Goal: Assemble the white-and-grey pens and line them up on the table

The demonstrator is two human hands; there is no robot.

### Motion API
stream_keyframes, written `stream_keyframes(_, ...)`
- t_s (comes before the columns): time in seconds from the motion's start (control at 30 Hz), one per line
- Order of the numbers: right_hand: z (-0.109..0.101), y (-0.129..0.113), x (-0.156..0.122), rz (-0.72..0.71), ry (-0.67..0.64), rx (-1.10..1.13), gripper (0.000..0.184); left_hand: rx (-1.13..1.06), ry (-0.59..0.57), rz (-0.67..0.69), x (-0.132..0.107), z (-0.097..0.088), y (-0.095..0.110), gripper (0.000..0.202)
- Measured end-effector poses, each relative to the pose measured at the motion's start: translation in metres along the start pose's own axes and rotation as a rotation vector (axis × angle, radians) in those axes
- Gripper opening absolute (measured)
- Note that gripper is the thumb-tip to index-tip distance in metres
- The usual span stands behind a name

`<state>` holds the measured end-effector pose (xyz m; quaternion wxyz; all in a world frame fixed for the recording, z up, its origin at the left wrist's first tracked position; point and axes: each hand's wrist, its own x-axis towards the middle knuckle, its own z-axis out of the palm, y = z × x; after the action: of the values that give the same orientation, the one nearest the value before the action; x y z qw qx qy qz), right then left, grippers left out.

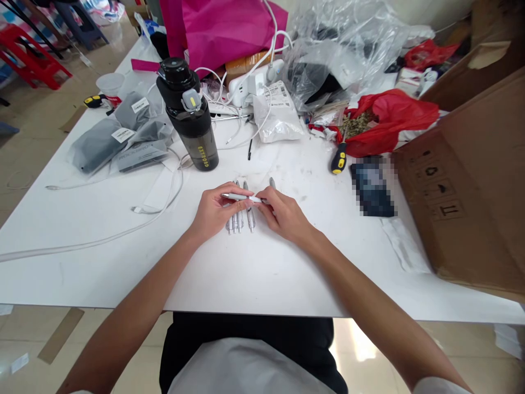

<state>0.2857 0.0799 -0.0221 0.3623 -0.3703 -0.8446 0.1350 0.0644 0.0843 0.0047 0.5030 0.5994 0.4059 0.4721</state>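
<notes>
Left hand (213,212) and right hand (285,214) hold a pen (241,197) between them, above a row of pens (240,219) on the table (262,279). Water bottle (192,115) ahead of left hand, screwdriver (339,156) ahead of right, cardboard box (459,186) farther right.

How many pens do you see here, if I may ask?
5: one pen held by the left hand and right hand, four more pens lying beneath them; others may be hidden.

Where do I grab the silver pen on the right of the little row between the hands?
Pinch the middle of the silver pen from straight above, with one finger on each long side. It lies flat on the white table and looks thin and round. The pens to its left sit close, so coming from above probably works best.
</notes>
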Motion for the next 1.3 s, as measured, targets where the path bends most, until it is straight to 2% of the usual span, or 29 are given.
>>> stream_keyframes(0.17, -0.0006, -0.0007, -0.0002, 0.011, -0.021, -0.016, 0.015, -0.012, 0.003, -0.014, -0.0004, 0.0012, 0.0018, 0.026)
stream_keyframes(0.3, -0.0004, -0.0009, -0.0006, -0.01, 0.021, -0.028, 0.012, -0.036, 0.035, -0.105, -0.0006, 0.0023, 0.003, 0.035)
stream_keyframes(0.4, 0.0002, -0.0001, 0.0003, -0.016, 0.071, -0.052, 0.013, -0.095, 0.107, -0.11, 0.001, 0.0019, 0.0019, 0.037)
stream_keyframes(0.5, 0.0009, 0.0014, 0.0015, 0.023, 0.128, -0.048, 0.014, -0.158, 0.207, -0.059, 0.0038, 0.0004, -0.0008, 0.03)
stream_keyframes(0.6, 0.0007, 0.0027, 0.0024, 0.043, 0.155, -0.047, 0.016, -0.201, 0.258, -0.052, 0.0058, -0.001, -0.0037, 0.027)
stream_keyframes(0.9, -0.0011, 0.0016, 0.0032, 0.036, 0.146, -0.048, 0.022, -0.231, 0.274, -0.089, 0.0055, -0.0032, -0.0057, 0.029)
stream_keyframes(1.03, -0.0008, 0.0014, 0.002, 0.049, 0.106, -0.02, 0.026, -0.251, 0.212, -0.083, 0.0058, -0.0049, -0.0061, 0.028)
stream_keyframes(1.2, 0.0003, 0.0009, -0.0003, 0.16, 0.119, 0.017, 0.026, -0.245, 0.175, -0.105, 0.006, -0.0048, -0.006, 0.031)
stream_keyframes(1.3, -0.0002, -0.0001, -0.0002, 0.138, 0.073, -0.009, 0.027, -0.232, 0.167, -0.096, 0.0057, -0.0043, -0.0057, 0.031)
